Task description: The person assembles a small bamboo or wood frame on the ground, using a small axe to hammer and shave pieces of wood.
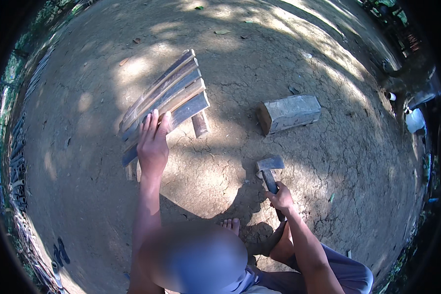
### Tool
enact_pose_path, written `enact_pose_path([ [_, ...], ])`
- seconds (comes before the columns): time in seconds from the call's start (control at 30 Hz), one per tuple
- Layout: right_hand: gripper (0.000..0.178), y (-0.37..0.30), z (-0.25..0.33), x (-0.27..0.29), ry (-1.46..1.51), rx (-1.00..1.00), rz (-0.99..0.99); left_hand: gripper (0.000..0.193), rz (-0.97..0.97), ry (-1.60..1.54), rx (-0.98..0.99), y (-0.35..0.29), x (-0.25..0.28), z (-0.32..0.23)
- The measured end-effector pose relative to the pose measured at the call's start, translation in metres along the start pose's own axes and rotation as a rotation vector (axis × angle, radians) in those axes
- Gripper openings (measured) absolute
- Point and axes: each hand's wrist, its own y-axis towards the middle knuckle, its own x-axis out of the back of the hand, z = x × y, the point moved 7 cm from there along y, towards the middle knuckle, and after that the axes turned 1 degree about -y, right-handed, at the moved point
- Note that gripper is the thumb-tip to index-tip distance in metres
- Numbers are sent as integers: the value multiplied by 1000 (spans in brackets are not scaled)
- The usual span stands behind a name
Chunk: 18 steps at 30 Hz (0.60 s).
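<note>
My left hand [153,147] lies on a small slatted wooden piece [181,96], its fingers stretched out over the lower slats. The slats are split strips, dark on some faces and pale on others, set side by side over short legs; one leg [200,124] shows at the right. In my right hand [281,198] is a hatchet [270,163], gripped by its dark handle. The hatchet's head points away from me, low over the ground and apart from the slats.
A squared wood block [293,113] lies on the cracked dirt ground [240,59], beyond the hatchet. Sandals [61,251] lie at the lower left, near a row of poles or bamboo [18,166]. A white container [415,120] stands at the far right. My bare foot [230,225] is below.
</note>
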Motion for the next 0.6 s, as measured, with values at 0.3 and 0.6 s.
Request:
enact_pose_path([
  [0.3,41,-44,-26,38,239,-184,-158,64,179,-281,-190,-76,-174,-154],
  [0.6,48,-69,-48,49,293,-311,-237,78,265,-287,-75,-101,-207,-175],
])
